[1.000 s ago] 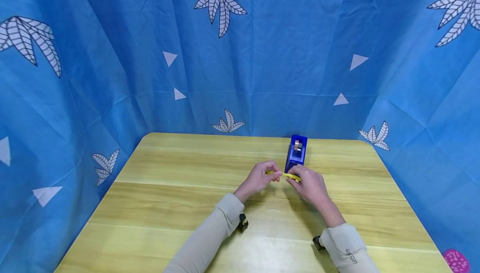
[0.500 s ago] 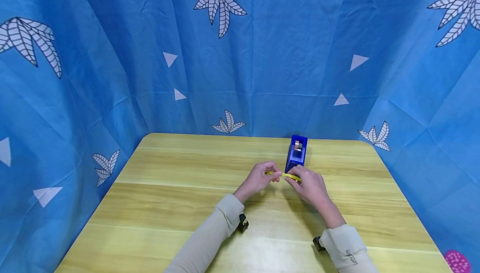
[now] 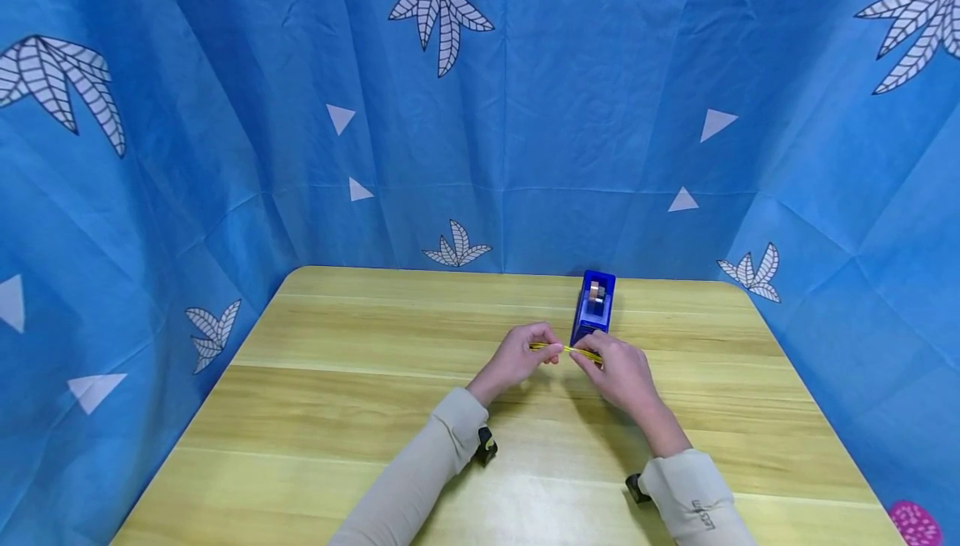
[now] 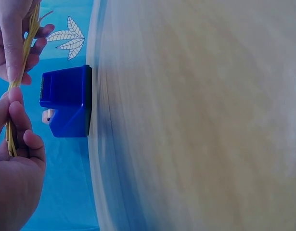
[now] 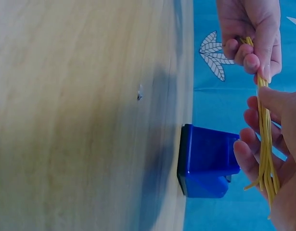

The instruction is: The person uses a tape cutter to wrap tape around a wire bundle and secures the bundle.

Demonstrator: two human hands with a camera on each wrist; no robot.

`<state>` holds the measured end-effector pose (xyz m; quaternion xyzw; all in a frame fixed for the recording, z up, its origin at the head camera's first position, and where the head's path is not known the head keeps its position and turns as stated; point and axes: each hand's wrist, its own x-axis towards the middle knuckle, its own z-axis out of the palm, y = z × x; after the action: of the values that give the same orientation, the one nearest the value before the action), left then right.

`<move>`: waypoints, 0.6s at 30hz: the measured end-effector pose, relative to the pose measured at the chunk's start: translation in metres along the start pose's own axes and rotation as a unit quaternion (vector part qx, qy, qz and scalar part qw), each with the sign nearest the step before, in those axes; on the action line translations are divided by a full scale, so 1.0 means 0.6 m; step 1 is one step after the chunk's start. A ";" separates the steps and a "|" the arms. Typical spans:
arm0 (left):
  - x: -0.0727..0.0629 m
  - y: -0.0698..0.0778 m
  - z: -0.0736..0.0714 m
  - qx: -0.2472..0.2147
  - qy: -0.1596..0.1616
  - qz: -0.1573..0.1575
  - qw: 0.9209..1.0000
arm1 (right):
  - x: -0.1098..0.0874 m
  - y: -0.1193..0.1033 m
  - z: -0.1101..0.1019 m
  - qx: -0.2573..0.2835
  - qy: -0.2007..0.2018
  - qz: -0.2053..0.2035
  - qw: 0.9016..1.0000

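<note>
A thin bundle of yellow strands (image 5: 265, 137) is stretched between the two hands above the table, with loose ends fanning out past the right hand's fingers. My left hand (image 3: 519, 358) pinches it between thumb and fingers on one side. On the other side, close by, my right hand (image 3: 624, 373) pinches the same bundle (image 4: 28, 53) with thumb and fingertips. Whether the strands are string or cut bands I cannot tell. Just behind the right hand stands a blue tape dispenser (image 3: 593, 308) with a roll in it, its near end partly hidden by that hand.
The wooden table (image 3: 337, 413) reaches back to a blue patterned curtain (image 3: 600, 96), which also hangs along both sides. A small shiny speck (image 5: 140, 92) shows on the table surface in the right wrist view. Dark wrist cameras (image 3: 486, 446) sit at both cuffs.
</note>
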<state>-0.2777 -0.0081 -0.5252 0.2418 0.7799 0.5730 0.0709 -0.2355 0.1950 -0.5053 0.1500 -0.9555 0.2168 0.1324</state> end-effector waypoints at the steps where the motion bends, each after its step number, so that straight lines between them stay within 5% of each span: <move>1: 0.000 0.000 0.000 0.000 0.000 0.001 1.000 | 0.000 0.000 0.000 0.001 0.000 0.000 1.000; 18: -0.003 -0.003 -0.004 0.004 -0.008 0.004 1.000 | 0.000 -0.001 0.002 0.012 0.006 -0.005 1.000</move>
<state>-0.2775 -0.0112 -0.5262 0.2494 0.7807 0.5681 0.0742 -0.2356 0.1940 -0.5059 0.1554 -0.9512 0.2287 0.1371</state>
